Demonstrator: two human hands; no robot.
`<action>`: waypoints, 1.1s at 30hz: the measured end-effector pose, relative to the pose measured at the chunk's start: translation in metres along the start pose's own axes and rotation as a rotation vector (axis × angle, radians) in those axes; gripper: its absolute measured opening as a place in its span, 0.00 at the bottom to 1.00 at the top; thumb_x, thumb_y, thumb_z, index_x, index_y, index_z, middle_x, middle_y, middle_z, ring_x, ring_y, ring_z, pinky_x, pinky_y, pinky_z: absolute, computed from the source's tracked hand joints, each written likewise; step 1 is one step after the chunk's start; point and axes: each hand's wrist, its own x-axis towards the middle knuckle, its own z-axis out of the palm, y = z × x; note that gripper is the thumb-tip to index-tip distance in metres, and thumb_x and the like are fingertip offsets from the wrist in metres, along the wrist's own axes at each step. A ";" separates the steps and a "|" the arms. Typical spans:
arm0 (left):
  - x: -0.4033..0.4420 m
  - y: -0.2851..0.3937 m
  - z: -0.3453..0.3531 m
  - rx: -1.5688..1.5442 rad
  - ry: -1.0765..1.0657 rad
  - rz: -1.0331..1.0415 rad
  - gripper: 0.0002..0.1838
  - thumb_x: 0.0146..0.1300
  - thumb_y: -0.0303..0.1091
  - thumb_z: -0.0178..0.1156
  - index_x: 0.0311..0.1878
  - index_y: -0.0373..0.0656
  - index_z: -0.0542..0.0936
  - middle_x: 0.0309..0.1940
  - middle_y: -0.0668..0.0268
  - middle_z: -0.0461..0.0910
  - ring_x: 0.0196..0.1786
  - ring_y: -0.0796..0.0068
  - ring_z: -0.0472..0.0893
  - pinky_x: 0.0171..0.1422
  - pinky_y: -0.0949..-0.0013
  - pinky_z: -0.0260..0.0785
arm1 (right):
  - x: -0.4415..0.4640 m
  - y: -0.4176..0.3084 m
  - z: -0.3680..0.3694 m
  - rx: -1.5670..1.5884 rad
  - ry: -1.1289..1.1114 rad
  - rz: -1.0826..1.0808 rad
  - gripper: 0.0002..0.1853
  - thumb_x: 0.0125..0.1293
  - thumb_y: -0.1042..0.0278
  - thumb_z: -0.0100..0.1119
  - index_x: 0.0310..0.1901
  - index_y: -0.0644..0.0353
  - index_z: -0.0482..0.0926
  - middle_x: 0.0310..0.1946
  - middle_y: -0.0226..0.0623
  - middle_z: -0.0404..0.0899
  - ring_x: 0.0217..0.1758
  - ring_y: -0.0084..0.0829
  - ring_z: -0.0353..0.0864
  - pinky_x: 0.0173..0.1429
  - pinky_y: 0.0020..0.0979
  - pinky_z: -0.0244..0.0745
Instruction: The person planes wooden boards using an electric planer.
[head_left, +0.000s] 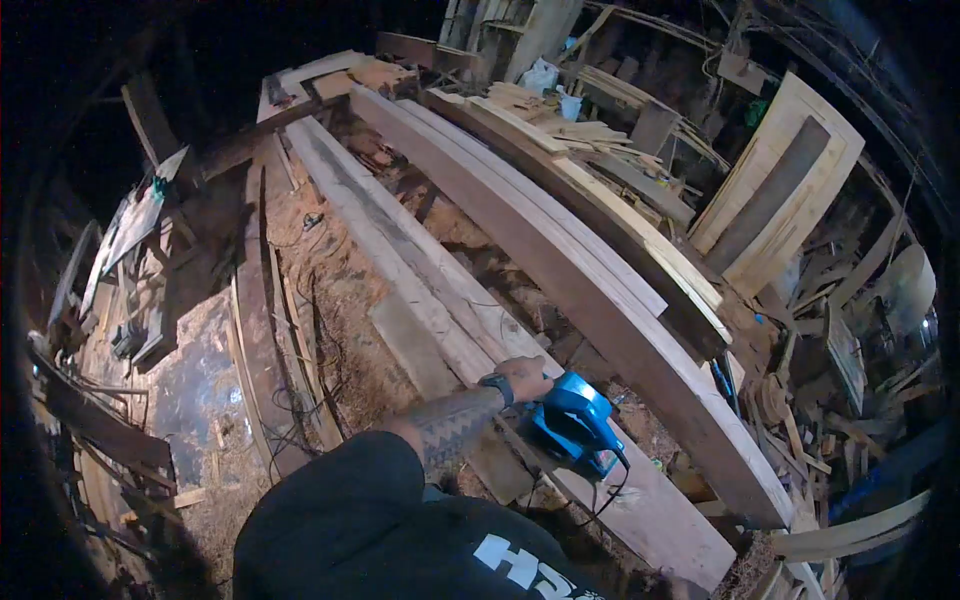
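My left hand (524,379), with a dark watch on its wrist, is closed on the front part of a blue power planer (575,420). The planer rests on a long wooden plank (655,505), and a black cord hangs from its rear end. Beside that plank lies a thick, long beam (560,280). My right hand does not show in the frame.
More boards (600,235) are stacked behind the thick beam. A wide panel (790,180) leans at the upper right. Wood scraps crowd the right side. Shavings (340,260) and loose cables cover the ground at left, near long thin strips (300,340).
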 end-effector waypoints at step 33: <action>-0.228 -0.113 0.100 -0.125 -0.294 -0.042 0.22 0.69 0.57 0.68 0.49 0.47 0.89 0.45 0.54 0.90 0.48 0.51 0.89 0.54 0.51 0.80 | 0.050 -0.055 -0.025 -0.303 0.681 0.011 0.43 0.72 0.32 0.52 0.83 0.43 0.62 0.85 0.49 0.55 0.89 0.59 0.44 0.85 0.73 0.37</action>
